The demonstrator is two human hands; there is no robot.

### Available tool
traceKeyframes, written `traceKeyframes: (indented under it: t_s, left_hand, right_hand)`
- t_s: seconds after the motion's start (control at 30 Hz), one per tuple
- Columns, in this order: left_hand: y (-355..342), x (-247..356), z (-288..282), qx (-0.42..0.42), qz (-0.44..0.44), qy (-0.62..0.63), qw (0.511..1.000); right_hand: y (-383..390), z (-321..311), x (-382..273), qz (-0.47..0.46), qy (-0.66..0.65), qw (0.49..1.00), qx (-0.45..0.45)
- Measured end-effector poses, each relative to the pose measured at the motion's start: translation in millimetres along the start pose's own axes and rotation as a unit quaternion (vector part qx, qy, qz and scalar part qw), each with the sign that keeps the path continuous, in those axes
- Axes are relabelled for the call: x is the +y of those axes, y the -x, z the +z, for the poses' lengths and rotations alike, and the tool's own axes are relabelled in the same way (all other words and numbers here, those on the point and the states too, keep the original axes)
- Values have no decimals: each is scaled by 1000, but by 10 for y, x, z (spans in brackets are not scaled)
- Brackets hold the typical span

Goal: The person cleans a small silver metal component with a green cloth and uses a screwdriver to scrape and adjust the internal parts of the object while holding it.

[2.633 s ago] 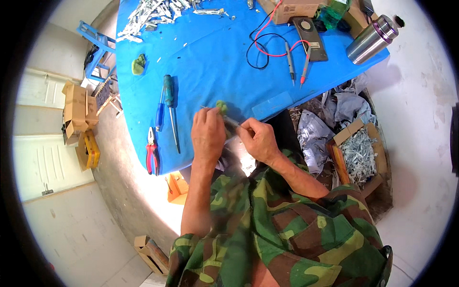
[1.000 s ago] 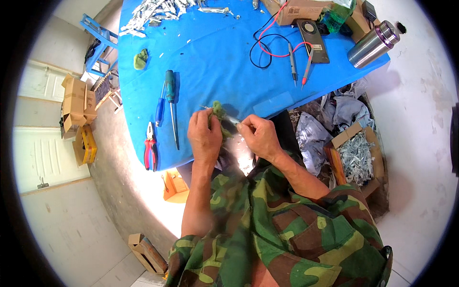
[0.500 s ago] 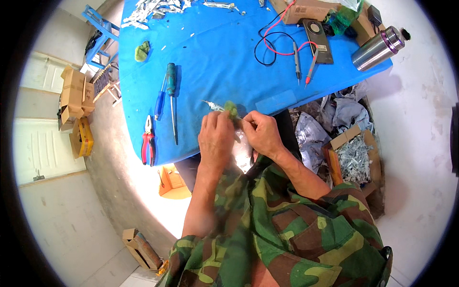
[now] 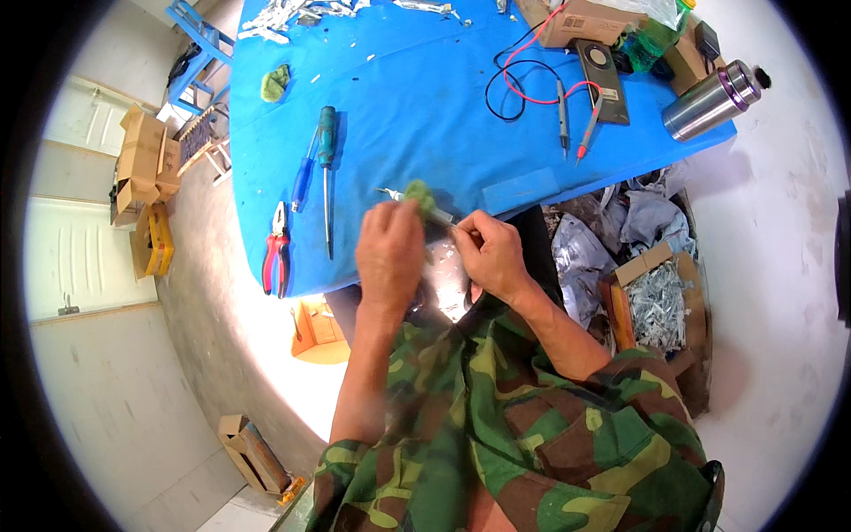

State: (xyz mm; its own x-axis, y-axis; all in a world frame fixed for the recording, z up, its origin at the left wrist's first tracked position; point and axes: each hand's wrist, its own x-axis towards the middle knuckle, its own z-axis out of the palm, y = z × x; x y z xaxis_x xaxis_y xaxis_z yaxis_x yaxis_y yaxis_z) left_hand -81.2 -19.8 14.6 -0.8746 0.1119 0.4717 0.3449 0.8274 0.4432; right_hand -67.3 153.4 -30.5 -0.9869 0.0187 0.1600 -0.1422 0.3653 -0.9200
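Near the front edge of the blue-covered table, my left hand is closed around a fuzzy green cloth or pad. The cloth is pressed over a thin silvery strip, whose pointed far end sticks out to the left. My right hand pinches the strip's near end between thumb and fingers. The palm side of my left hand is hidden. Below the hands, a pale shiny surface with small flecks lies over my lap.
To the left lie a teal-handled screwdriver, a blue-handled one, red pliers and another green cloth. Silvery scraps sit at the back. A multimeter and steel flask stand right; a box of scraps is below.
My left hand has shifted slightly left with the green cloth, baring more of the strip beside my right hand. My right hand keeps its pinch. The whole view has moved a little.
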Motion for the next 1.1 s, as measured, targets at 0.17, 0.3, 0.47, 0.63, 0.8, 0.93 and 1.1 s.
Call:
traceKeyframes:
  t_s: [0.17, 0.3, 0.47, 0.63, 0.8, 0.93, 1.1]
  left_hand:
    - [-4, -44, 83, -8, -12, -47, 999]
    - [-100, -164, 56, -2, -19, -69, 997]
    - [-197, -366, 4, 14, -63, -43, 997]
    - [-136, 86, -167, -3, -13, -2, 1000]
    - [63, 194, 89, -90, 29, -39, 995]
    - [-127, -60, 27, -70, 10, -76, 995]
    - [-259, -315, 50, -35, 0, -72, 997]
  right_hand:
    - [55, 25, 8, -105, 53, 993, 24]
    - [56, 28, 12, -178, 92, 979, 35]
    - [55, 43, 14, -197, 109, 974, 36]
    - [55, 19, 41, -200, 128, 971, 21]
    - [44, -5, 37, -207, 139, 968, 21]
    - [30, 23, 31, -206, 130, 970, 22]
    - [46, 38, 9, -187, 122, 975, 16]
